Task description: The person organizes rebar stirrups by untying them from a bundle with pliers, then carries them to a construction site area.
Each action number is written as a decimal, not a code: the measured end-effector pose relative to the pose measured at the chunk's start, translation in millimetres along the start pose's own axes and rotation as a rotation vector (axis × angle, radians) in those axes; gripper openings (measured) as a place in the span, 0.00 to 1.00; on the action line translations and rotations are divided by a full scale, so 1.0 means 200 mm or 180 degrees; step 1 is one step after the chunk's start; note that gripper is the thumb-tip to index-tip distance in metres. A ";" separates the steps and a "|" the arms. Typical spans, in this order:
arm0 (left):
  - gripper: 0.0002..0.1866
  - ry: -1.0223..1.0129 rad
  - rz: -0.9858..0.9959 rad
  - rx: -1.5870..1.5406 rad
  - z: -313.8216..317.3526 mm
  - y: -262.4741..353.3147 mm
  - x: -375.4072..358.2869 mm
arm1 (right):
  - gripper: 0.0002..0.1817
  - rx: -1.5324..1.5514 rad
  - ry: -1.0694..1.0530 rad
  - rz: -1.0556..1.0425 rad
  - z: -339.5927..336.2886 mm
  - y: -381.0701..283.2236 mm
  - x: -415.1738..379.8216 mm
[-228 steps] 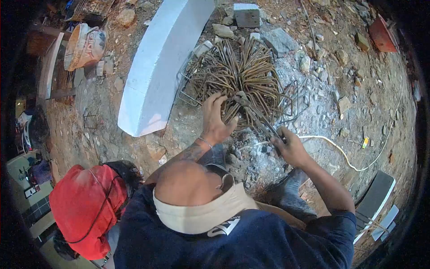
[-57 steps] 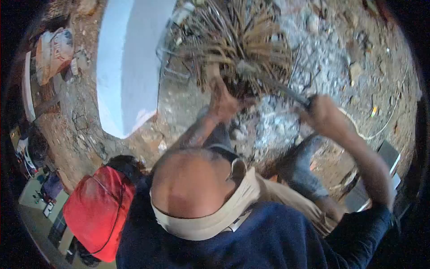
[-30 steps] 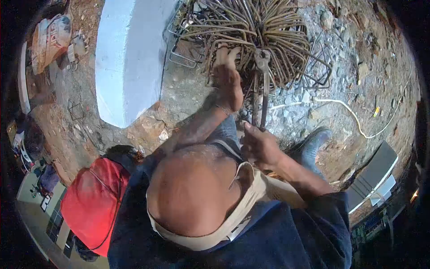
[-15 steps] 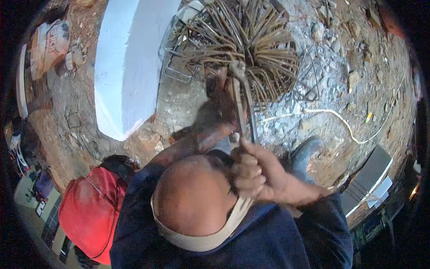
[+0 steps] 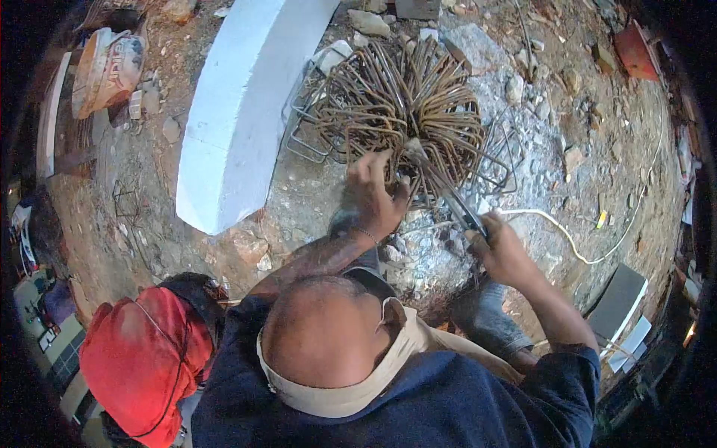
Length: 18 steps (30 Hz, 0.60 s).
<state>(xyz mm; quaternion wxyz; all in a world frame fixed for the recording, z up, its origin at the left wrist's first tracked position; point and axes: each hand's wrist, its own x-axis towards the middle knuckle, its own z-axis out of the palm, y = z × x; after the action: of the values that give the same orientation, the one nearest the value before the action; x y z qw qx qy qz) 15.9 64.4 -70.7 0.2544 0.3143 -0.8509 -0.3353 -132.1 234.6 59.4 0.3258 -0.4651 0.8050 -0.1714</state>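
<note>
A round bundle of bent, rusty steel rods (image 5: pixel 448 97) lies on the ground, its ends fanned outward. My right hand (image 5: pixel 500 250) is closed around the handles of a long metal tool (image 5: pixel 455 200), which slants up and left, its head at the lower middle of the bundle. My left hand (image 5: pixel 377 194) is at the bundle's lower left edge, left of the tool's head, with fingers bent and the thumb apart. Nothing shows clearly between its fingers. The rods hide some of the contact at the fingertips.
A long white block (image 5: pixel 239 112) lies left of the bundle, with a bucket (image 5: pixel 112 71) farther left. A white cord (image 5: pixel 556 231) curves over the rubble at right. Red cloth (image 5: pixel 142 366) is at lower left; a dark grey board (image 5: pixel 618 302) is at lower right.
My right hand and the tool's handles have swung right, so the tool tilts more. My left hand, blurred and partly behind the tool before, now shows clearly left of it. The whole view has shifted slightly.
</note>
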 end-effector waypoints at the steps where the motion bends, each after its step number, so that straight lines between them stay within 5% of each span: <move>1: 0.25 0.0206 0.0176 -0.0186 0.02 0.01 0.01 | 0.19 0.0898 -0.0422 0.0711 0.01 -0.03 -0.01; 2: 0.25 0.0248 0.0179 -0.0173 0.03 0.02 0.02 | 0.19 0.1795 -0.0856 0.1424 0.02 -0.05 -0.01; 5: 0.16 0.0014 -0.0120 -0.0786 0.02 0.07 0.05 | 0.21 0.1924 -0.0642 0.1187 0.09 -0.05 -0.07; 18: 0.12 -0.0934 -0.2313 -0.3048 -0.19 -0.02 0.11 | 0.16 0.1965 -0.0393 0.1038 0.14 0.04 -0.14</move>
<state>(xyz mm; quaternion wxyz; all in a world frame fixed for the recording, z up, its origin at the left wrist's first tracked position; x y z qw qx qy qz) 26.8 31.3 -44.3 0.1171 0.3856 -0.4706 -0.7850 -107.6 264.5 43.9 0.5221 -0.2195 0.7578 -0.3240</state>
